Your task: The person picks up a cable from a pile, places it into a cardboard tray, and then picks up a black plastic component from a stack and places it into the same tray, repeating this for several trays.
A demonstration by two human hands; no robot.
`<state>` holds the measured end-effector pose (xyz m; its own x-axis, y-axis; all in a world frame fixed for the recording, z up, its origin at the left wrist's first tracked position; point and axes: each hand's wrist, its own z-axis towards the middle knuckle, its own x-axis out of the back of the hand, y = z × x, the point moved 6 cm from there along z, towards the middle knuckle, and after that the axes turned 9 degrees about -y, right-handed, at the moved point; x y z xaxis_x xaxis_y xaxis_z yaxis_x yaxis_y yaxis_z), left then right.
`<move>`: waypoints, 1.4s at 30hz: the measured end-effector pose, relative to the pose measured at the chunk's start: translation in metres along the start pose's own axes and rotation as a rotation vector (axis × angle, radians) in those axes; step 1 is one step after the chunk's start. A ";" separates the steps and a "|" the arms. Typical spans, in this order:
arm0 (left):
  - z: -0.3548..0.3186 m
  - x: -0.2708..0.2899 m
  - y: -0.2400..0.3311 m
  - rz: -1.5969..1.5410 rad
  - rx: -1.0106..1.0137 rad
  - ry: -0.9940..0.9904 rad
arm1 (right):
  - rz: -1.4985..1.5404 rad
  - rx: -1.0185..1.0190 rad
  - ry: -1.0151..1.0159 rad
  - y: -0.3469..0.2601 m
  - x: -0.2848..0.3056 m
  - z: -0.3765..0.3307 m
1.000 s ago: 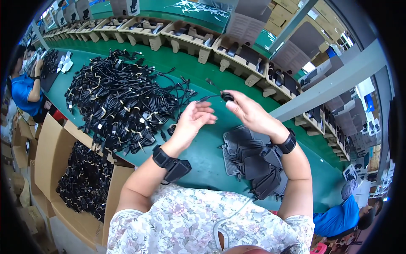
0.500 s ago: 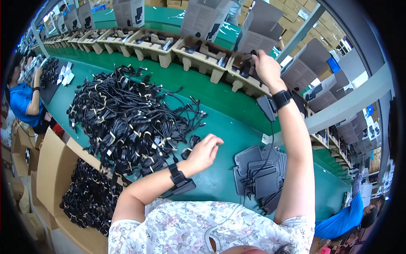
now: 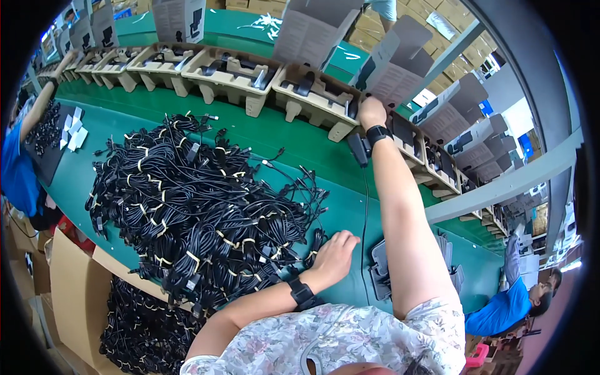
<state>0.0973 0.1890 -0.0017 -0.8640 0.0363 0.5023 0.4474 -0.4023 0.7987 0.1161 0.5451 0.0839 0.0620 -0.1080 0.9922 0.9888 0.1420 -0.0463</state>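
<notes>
My right hand (image 3: 373, 114) reaches far forward, closed, with its fingers dipping into a moulded tan tray at the line. What those fingers hold is hidden; a bit of black shows at their tips. My left hand (image 3: 336, 257) rests low over the green table, fingers loosely bent, palm out of sight. Beside it lies a small black cable bundle (image 3: 317, 240), at the edge of a big heap of tied black cables (image 3: 187, 206). Under my right forearm, partly covered, are flat dark grey plates (image 3: 380, 269). Each wrist wears a black strap with a small box.
A row of tan trays (image 3: 228, 74) with black parts and upright printed cartons (image 3: 394, 69) runs along the far side. A pale metal beam (image 3: 506, 181) slants at right. An open cardboard box (image 3: 81, 281) of cables stands lower left. People in blue (image 3: 503, 312) work on both sides.
My right hand has come down and left in the view, deeper into a tray; the black item at its fingertips is now mostly hidden. The view has shifted, and the left person's arm reaches forward.
</notes>
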 end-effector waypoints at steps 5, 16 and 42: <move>-0.008 -0.001 -0.001 -0.046 0.040 -0.015 | -0.019 0.182 -0.036 0.012 -0.016 0.010; -0.007 -0.001 0.002 -0.078 0.032 -0.012 | 0.069 0.042 -0.093 0.051 -0.006 0.018; -0.002 -0.001 0.005 -0.035 -0.046 -0.036 | -0.343 0.374 -0.438 0.095 0.063 -0.268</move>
<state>0.0995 0.1846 0.0013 -0.8696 0.0831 0.4868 0.4055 -0.4423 0.7999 0.2500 0.2883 0.1111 -0.3862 0.1907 0.9025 0.8241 0.5109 0.2447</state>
